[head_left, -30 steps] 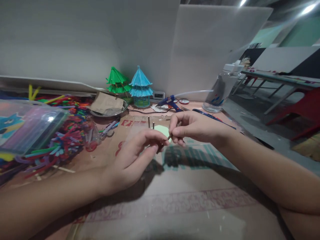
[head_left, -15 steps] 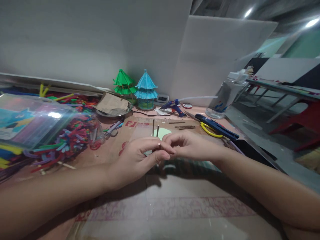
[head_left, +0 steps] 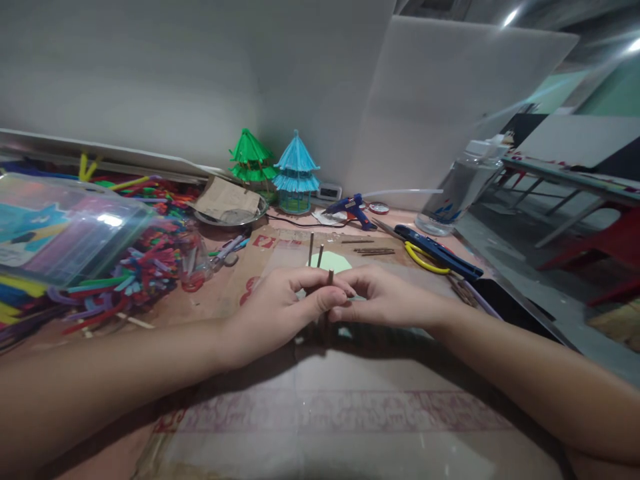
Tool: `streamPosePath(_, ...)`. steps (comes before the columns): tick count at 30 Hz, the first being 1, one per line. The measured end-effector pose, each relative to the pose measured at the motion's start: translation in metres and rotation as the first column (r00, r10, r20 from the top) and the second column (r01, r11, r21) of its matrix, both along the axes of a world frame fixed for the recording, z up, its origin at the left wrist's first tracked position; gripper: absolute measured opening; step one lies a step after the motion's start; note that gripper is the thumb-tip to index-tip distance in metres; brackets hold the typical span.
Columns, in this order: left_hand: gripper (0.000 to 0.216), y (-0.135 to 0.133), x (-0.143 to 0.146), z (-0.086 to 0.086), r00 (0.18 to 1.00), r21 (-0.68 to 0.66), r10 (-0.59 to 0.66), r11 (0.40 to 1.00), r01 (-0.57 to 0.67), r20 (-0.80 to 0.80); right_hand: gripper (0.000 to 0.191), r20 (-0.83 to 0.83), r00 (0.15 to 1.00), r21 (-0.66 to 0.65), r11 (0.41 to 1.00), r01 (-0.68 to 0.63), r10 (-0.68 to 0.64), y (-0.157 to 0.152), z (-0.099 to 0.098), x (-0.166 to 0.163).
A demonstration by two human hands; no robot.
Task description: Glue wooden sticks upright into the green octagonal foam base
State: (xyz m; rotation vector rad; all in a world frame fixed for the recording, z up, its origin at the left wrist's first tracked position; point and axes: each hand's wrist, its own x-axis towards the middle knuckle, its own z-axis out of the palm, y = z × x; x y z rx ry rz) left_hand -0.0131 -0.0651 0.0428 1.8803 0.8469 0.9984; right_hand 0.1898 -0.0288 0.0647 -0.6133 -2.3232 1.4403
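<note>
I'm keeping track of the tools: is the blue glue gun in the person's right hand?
No, the glue gun lies near the back of the table, beyond the right hand, whose fingers are close to the left hand.

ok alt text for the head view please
The left hand pinches an upright stick, the right hand close beside it; two more sticks and a pale green sheet show behind. Farther back stand a green model and a blue model with tiered roofs.

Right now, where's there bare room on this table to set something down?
Widest is the near cardboard, between your left forearm and right forearm. Smaller is the tabletop between pipe cleaners and left forearm. It's crowded around the upright sticks and along the back, with glue gun and bottle.
</note>
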Motion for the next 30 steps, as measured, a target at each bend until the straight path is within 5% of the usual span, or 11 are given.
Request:
streamPosePath(9, 0.023, 0.002, 0.003, -0.003, 0.995, -0.131, -0.013, 0.991, 0.026, 0.101, 0.020, -0.018, 1.000, -0.036, 0.999, 0.007, -0.008, 0.000, -0.003, 0.000)
streamPosePath(16, 0.032, 0.006, 0.004, -0.006, 0.959, -0.135, -0.077, 0.984, 0.117, 0.271, 0.029, -0.064, 0.993, -0.398, 0.915, 0.067, -0.100, -0.012, 0.001, -0.004)
streamPosePath(22, 0.043, 0.014, 0.007, -0.008, 0.904, -0.327, -0.029, 0.927, 0.184, 0.426, 0.039, -0.139, 0.975, -0.584, 0.810, 0.058, -0.170, -0.016, 0.001, -0.007)
streamPosePath(30, 0.048, 0.012, 0.009, -0.010, 0.876, -0.480, -0.060, 0.818, 0.318, 0.478, 0.042, -0.212, 0.962, -0.588, 0.809, 0.016, -0.173, -0.014, -0.004, -0.006)
